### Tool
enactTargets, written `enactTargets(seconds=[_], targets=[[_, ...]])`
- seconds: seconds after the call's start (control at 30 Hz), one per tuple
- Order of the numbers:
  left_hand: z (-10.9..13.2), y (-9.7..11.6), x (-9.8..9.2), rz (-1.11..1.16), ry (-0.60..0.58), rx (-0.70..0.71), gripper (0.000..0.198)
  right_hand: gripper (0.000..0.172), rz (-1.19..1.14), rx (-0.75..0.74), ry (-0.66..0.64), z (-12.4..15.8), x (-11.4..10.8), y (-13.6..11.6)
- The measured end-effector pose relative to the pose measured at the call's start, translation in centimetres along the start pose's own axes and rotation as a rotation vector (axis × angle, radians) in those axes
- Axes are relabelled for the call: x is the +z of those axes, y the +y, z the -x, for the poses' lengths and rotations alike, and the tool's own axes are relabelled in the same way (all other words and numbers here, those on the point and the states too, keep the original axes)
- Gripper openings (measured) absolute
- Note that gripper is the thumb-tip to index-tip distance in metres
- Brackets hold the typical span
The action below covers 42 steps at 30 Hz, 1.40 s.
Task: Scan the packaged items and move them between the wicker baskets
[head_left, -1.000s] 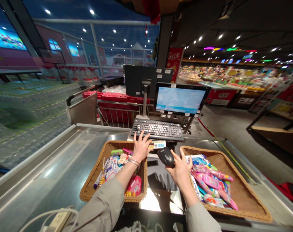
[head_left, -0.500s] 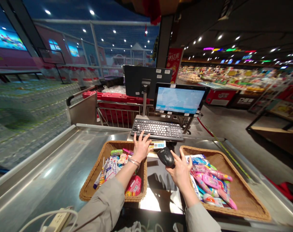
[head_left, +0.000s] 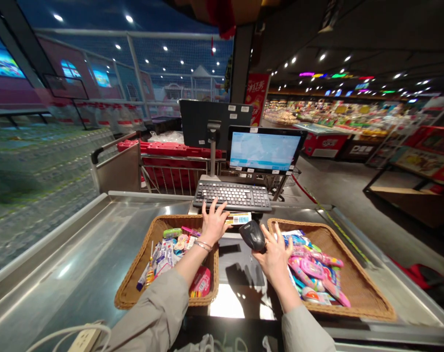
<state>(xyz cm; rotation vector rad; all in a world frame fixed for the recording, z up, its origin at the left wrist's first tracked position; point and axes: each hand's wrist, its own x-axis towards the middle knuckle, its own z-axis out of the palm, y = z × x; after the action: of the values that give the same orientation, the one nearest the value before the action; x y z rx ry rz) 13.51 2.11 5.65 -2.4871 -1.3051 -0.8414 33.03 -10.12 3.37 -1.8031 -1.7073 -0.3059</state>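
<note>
My left hand (head_left: 213, 225) is over the far right rim of the left wicker basket (head_left: 132, 274), its fingertips over the near edge of the keyboard (head_left: 240, 194). It holds a small flat package with a barcode (head_left: 240, 218), which sticks out to the right past the thumb; the rest is hidden under the hand. In my right hand (head_left: 275, 256) is a black barcode scanner (head_left: 252, 235), its head tilted toward the package but apart from it. Some right fingers are stretched out beside the right wicker basket (head_left: 368, 293).
The left basket holds small packets (head_left: 166, 254); pink toys and packs (head_left: 313, 269) fill part of the right one. Beyond the keyboard stand a lit screen (head_left: 265, 150) and a dark monitor (head_left: 214, 122). A power strip (head_left: 86, 337) with cables lies on the metal counter (head_left: 68, 259) at front left.
The view has turned slightly right, so the baskets and screens sit further left. Both hands still hold the package and the scanner in nearly the same pose.
</note>
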Motion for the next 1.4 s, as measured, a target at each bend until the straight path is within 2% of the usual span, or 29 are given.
enactTargets(seconds=[0.17, 0.43, 0.9, 1.03, 1.4], targets=[[-0.5, 1.0, 0.6, 0.014, 0.008, 0.034, 0.043, 0.014, 0.025, 0.050, 0.023, 0.4, -0.7, 1.0], [-1.6, 3.0, 1.4, 0.042, 0.013, 0.087, 0.043, 0.023, 0.072, 0.192, 0.107, 0.9, -2.0, 2.4], [-3.3, 7.0, 2.8, 0.150, 0.001, 0.210, 0.045, 0.036, 0.154, 0.334, 0.190, 2.4, -4.8, 5.1], [-3.7, 8.2, 3.2, 0.166, -0.014, 0.247, 0.045, 0.044, 0.194, 0.375, 0.205, 3.0, -5.1, 6.2], [-4.6, 10.9, 4.5, 0.183, -0.058, 0.358, 0.040, 0.045, 0.203, 0.503, 0.271, 5.1, -5.8, 9.6]])
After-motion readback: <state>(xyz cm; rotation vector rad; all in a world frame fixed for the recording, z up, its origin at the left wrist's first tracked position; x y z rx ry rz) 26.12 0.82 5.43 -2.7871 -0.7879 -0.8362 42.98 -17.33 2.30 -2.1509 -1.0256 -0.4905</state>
